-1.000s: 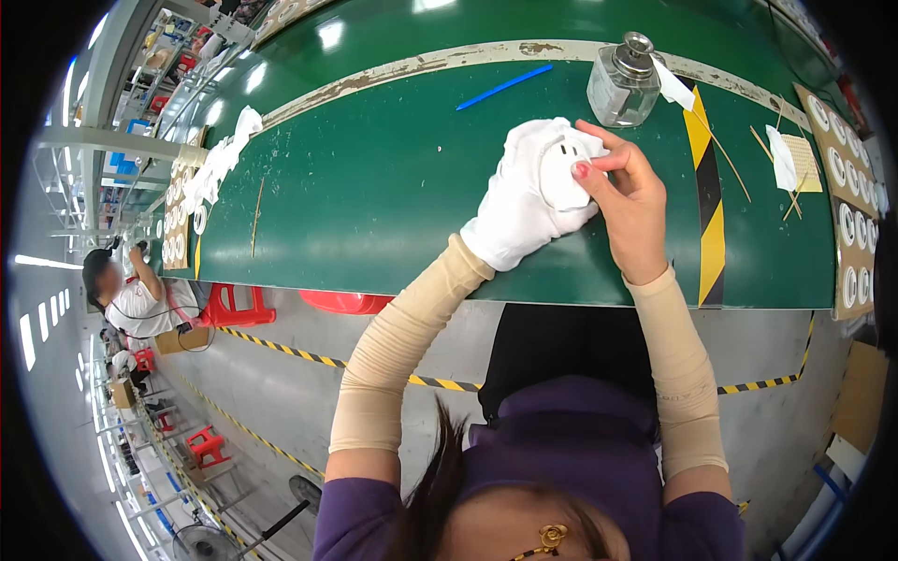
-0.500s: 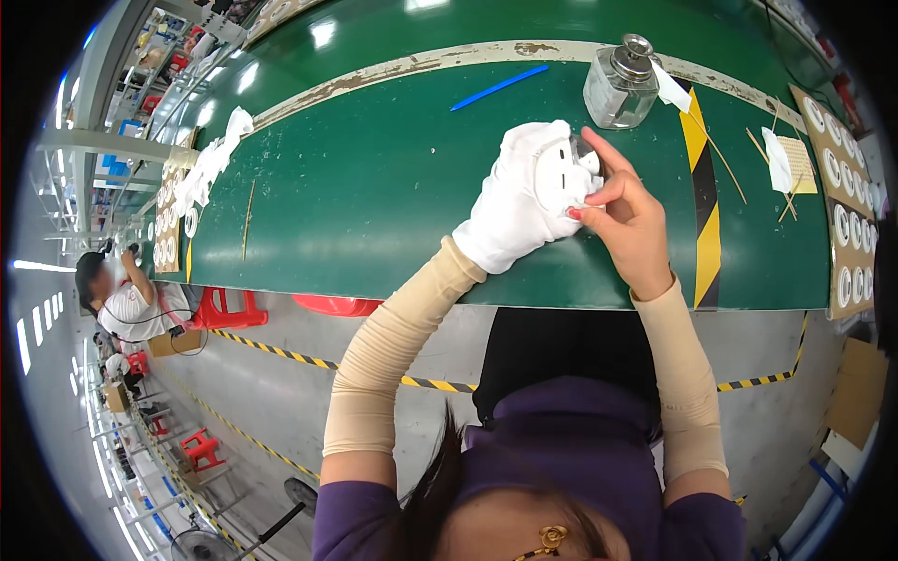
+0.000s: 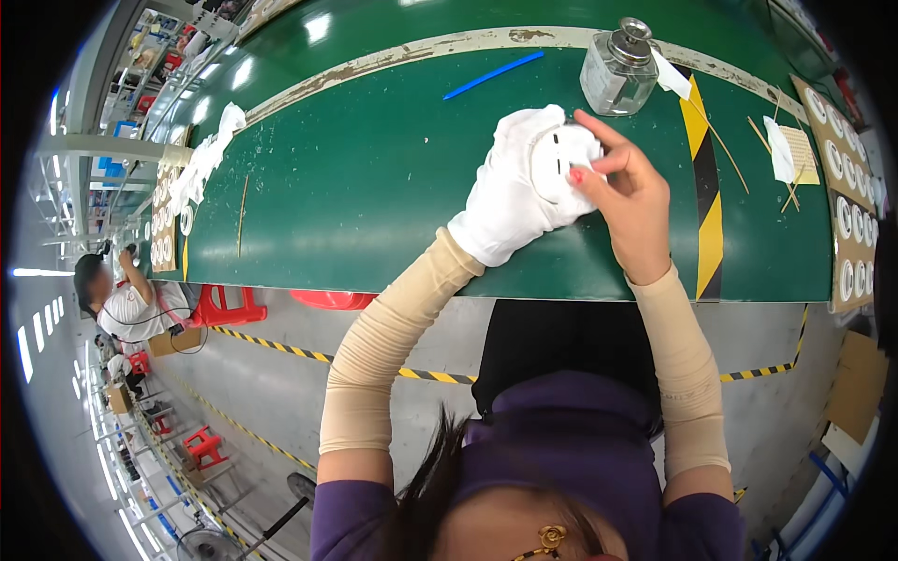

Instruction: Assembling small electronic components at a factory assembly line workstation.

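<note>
A white round part (image 3: 552,166) with small black slots in its face rests in my left hand (image 3: 510,192), which wears a white glove and is closed around it. My bare right hand (image 3: 634,192) grips the part's right side, its thumb against the face and its index finger reaching over the far edge. Whether a scrap of white cloth lies between those fingers I cannot make out. Beyond the hands stands a clear glass bottle (image 3: 617,79) with a metal top. A blue pen-like stick (image 3: 494,75) lies to its left on the green table (image 3: 346,187).
Boards (image 3: 842,224) of white rings line the right edge. Near them lie thin wooden sticks (image 3: 720,145), a white cloth piece (image 3: 778,150) and a yellowish pad (image 3: 802,157). Crumpled white cloth (image 3: 208,159) is at the left. A co-worker (image 3: 131,294) sits far left.
The part has turned a little in my hands, so a shiny piece on its right side no longer shows. My right thumb has moved up onto its face.
</note>
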`<state>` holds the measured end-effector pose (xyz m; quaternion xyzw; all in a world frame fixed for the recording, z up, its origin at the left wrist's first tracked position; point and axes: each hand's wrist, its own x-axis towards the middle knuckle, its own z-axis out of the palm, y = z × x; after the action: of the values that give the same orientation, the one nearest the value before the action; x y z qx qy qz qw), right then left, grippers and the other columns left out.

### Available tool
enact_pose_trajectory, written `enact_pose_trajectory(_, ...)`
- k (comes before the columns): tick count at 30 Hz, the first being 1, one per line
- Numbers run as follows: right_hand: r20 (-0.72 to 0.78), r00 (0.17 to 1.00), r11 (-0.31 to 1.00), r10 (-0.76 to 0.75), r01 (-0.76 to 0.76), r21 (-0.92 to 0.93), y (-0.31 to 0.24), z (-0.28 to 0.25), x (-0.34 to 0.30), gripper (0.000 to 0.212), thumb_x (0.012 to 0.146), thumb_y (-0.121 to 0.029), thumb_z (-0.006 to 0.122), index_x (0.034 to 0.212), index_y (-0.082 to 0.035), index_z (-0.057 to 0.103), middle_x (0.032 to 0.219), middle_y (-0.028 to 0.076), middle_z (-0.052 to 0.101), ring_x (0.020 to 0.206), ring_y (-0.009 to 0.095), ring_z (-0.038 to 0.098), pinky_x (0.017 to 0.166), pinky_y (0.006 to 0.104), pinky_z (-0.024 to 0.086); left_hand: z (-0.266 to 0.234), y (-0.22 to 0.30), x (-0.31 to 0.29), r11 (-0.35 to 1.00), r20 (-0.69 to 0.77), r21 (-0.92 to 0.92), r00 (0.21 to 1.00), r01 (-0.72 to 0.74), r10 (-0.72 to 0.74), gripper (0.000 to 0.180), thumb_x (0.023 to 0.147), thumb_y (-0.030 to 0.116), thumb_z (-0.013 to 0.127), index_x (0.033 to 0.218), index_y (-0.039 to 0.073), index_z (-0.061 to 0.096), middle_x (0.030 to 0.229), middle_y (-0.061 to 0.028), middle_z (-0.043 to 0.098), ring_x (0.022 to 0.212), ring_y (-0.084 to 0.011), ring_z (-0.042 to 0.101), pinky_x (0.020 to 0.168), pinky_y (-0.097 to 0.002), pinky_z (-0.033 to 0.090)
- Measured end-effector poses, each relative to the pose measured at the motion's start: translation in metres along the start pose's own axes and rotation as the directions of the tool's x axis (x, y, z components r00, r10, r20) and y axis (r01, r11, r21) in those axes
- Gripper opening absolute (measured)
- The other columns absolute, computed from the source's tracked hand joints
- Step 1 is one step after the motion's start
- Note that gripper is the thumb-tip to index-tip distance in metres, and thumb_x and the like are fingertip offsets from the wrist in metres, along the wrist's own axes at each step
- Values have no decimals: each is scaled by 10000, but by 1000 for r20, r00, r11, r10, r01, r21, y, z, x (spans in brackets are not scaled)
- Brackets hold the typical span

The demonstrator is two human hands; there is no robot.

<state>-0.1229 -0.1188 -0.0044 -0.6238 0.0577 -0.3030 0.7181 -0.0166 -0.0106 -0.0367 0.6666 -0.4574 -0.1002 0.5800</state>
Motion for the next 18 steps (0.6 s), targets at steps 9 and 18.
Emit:
enact_pose_trajectory(9,-23,998,995,-52,50,-84,5,-3,-4,153,790,33,703,847,16,562,1269,183,510,1119,197,538,929,323,455,-10,16,5,942,74,291,985,-169,154,809,716,102,800,1334,62,279,1204,-100,507,1061,-182,556,924,-323,468)
enact_pose_trajectory(18,-36,998,990,-50,45,-136,5,0,0,95,790,-6,697,803,-1,603,1213,151,545,1032,158,569,790,268,476,-10,14,4,965,20,230,992,-123,122,802,643,176,846,1297,82,390,1216,-125,481,1097,-255,537,938,-362,461)
